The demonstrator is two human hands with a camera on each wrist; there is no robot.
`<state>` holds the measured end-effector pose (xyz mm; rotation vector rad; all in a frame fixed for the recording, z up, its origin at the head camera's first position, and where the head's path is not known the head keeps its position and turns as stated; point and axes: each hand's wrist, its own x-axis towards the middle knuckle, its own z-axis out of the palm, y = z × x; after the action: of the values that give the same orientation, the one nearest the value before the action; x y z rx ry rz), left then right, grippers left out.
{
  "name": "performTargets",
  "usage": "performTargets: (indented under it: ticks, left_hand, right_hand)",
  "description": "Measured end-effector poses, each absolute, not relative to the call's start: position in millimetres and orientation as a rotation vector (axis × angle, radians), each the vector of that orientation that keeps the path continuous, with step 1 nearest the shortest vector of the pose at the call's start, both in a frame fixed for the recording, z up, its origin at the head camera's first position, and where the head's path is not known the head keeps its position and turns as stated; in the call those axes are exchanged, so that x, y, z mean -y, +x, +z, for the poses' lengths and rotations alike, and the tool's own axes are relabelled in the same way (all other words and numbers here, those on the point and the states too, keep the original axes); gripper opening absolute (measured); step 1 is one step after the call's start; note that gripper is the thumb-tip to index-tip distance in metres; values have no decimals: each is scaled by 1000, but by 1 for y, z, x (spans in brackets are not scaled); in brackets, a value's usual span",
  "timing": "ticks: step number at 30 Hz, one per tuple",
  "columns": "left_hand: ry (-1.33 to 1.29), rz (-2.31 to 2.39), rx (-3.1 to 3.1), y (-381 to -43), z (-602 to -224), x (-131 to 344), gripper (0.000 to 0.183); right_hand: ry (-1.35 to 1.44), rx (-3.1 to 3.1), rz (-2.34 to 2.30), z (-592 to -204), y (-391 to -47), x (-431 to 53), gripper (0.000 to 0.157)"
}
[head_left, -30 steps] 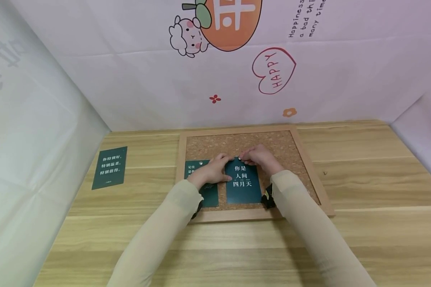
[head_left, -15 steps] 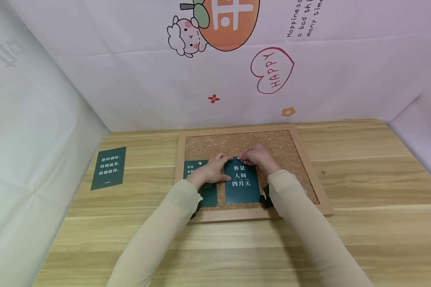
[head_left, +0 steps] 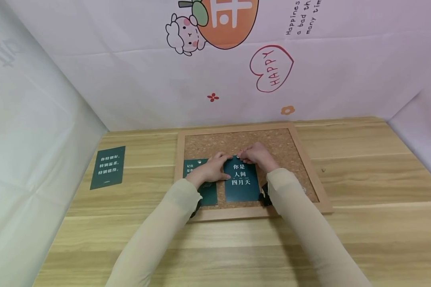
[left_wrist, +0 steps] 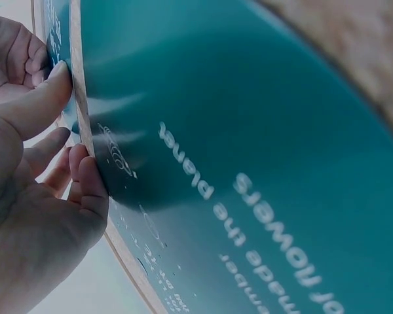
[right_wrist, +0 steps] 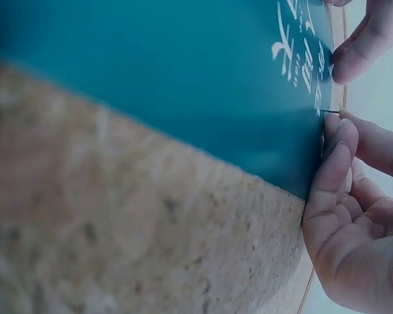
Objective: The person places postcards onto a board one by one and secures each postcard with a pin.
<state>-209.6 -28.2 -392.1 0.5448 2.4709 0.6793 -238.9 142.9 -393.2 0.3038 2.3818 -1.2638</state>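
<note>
The left hand [head_left: 212, 169], fingers spread, touches the green card [head_left: 241, 192] between both hands on the corkboard [head_left: 276, 138], apparently steadying it; the right hand [head_left: 258, 155] pinches a pin [head_left: 238, 156] at its top edge.

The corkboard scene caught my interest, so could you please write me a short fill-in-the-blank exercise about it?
1. The right hand pinches a pin at the ____ edge of the rightmost card.
2. The card lying directly on the table is to the ____ of the corkboard.
3. The word inside the red heart is ____.

Missing words: top; left; HAPPY.
</note>
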Motion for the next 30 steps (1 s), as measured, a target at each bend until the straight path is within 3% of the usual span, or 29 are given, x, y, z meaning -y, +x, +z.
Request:
performTargets:
  ticks: [30]
  left_hand:
    - [558,666,-2480,-212,-396,27,65]
  right_hand:
    - [265,-2413,-1200,-391,-238,-142,24]
